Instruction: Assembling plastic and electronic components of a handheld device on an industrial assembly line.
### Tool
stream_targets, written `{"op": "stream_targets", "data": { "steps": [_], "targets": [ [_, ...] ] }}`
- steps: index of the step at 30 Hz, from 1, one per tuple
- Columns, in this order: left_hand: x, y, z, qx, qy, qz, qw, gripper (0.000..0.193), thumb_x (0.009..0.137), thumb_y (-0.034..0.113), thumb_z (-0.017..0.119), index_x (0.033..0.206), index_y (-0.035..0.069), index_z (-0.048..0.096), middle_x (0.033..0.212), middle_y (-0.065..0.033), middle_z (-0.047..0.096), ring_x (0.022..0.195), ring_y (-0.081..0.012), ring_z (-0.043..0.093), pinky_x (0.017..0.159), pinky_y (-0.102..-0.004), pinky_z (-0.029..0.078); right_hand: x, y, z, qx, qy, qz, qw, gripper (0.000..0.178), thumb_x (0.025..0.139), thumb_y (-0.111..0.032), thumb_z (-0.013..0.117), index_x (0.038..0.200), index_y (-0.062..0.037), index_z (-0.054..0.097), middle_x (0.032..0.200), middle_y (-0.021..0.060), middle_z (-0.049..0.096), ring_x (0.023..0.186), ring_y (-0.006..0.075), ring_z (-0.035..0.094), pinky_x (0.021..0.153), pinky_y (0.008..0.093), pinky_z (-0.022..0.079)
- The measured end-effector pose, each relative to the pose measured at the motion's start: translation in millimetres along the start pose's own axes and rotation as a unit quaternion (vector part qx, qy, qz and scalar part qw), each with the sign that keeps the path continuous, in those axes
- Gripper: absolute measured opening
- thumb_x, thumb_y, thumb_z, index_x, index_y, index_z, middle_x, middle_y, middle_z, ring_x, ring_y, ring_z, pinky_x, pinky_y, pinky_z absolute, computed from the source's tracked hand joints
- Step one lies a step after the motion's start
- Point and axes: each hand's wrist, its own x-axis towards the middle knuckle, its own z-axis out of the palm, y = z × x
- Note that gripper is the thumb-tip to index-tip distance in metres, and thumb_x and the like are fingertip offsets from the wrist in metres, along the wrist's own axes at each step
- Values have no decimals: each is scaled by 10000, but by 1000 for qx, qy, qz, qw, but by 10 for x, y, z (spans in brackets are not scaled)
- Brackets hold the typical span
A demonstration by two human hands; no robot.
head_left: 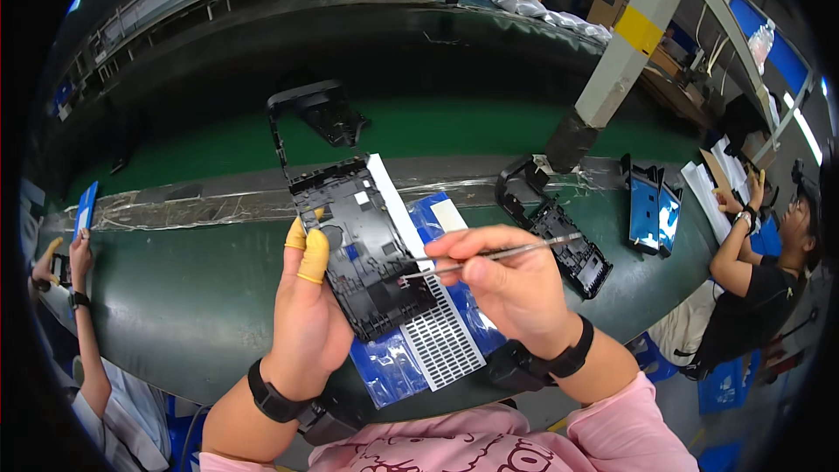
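My left hand (306, 315), with yellow finger cots on two fingertips, grips a black plastic housing (354, 236) by its left edge. A black looped frame (316, 100) sticks up from the housing's far end. In my right hand (516, 288) is a pair of metal tweezers (516, 251), pinched between thumb and fingers. The tweezer tips reach over the lower right part of the housing; whether they hold a small piece I cannot tell. Beneath the housing lies a white sheet (446, 341) with rows of small dark rectangles, on top of blue plastic film (384, 371).
A similar black housing (572, 249) lies to the right on the green table (175, 297). Beyond it stand blue-faced black parts (651, 210) and a grey post (620, 52) with a yellow band. People work at both sides: a hand (80, 253) at left, a person (756, 271) at right.
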Motion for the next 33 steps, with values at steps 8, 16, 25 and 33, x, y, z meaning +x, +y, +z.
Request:
{"op": "stream_targets", "data": {
  "steps": [8,16,25,33],
  "targets": [
    [-84,-104,44,-26,16,-51,998,384,877,161,414,1235,131,277,1159,-72,427,1041,-205,459,859,-365,411,-102,15,42,-126,-3,47,991,192,739,78,557,931,74,575,905,164,584,833,188,577,756,275,472],
    [-114,-93,71,-27,-17,-93,995,448,869,162,434,1265,112,231,1162,-104,424,1027,-217,475,849,-353,426,-85,20,48,-114,52,28,992,216,737,66,572,938,59,494,818,121,595,766,132,586,635,193,470],
    [-142,-113,74,-7,-36,-96,995,432,859,217,459,1244,104,298,1172,-76,435,1054,-195,458,881,-340,390,-137,87,23,-122,80,17,989,189,734,75,574,886,30,472,799,101,577,742,140,598,608,193,484],
    [-155,-133,67,-7,-36,-81,996,454,857,210,460,1257,96,278,1186,-88,432,1069,-209,453,888,-348,389,-146,79,37,-129,80,38,988,182,733,70,579,881,32,478,800,97,573,737,140,599,594,188,480]
  ]
}}
